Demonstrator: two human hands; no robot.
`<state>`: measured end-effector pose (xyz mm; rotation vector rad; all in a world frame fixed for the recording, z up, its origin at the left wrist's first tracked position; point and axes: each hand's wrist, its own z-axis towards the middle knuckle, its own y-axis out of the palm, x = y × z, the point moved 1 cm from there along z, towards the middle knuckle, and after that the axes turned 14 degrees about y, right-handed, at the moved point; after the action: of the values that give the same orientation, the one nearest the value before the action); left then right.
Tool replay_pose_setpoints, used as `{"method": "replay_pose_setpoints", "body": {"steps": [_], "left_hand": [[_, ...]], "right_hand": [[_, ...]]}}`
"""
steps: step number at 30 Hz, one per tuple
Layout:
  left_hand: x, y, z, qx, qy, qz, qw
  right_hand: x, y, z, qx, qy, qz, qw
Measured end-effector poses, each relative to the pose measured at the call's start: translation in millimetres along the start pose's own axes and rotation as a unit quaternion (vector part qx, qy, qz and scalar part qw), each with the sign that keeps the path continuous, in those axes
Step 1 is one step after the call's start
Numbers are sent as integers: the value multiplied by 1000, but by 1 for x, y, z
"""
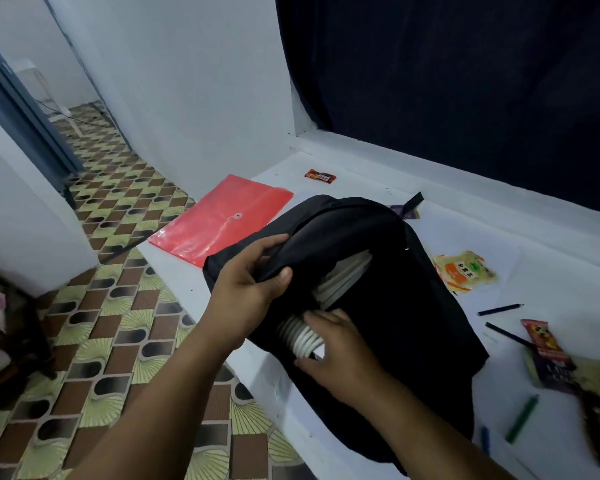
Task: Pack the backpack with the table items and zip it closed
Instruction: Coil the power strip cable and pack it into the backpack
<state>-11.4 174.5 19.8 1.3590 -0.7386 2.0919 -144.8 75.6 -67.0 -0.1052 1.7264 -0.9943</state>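
A black backpack (388, 292) lies on the white table (541, 271) with its main opening gaping toward me. My left hand (253, 282) grips the upper edge of the opening, thumb over the fabric. My right hand (336, 348) holds a coil of white cable (300, 337) at the mouth of the bag. Something white (343, 278) shows deeper inside the backpack. A red plastic envelope folder (222, 220) lies flat on the table to the left of the bag.
Snack packets lie around the bag: a red one (320, 176) at the back, a yellow one (465, 271) and a red one (542, 341) on the right. Pencils (499, 310), a green marker (522, 419) and a book (555, 368) lie right. The tiled floor (101, 306) is left.
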Motion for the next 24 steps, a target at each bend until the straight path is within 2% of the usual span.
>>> {"method": "replay_pose_setpoints", "body": {"steps": [3, 9, 12, 20, 24], "left_hand": [[2, 0, -2, -3, 1, -7, 1000], [-7, -8, -8, -9, -39, -33, 999], [-13, -7, -8, -21, -48, -37, 998], [-17, 4, -9, -32, -75, -108, 991], [-21, 3, -7, -40, -83, -122, 988]], "right_hand": [[-3, 10, 17, 10, 78, 60, 995], [31, 17, 5, -30, 130, 218, 967], [35, 19, 0, -23, 101, 219, 970], [25, 36, 21, 147, 51, 104, 982], [22, 35, 22, 144, 56, 104, 982]]}}
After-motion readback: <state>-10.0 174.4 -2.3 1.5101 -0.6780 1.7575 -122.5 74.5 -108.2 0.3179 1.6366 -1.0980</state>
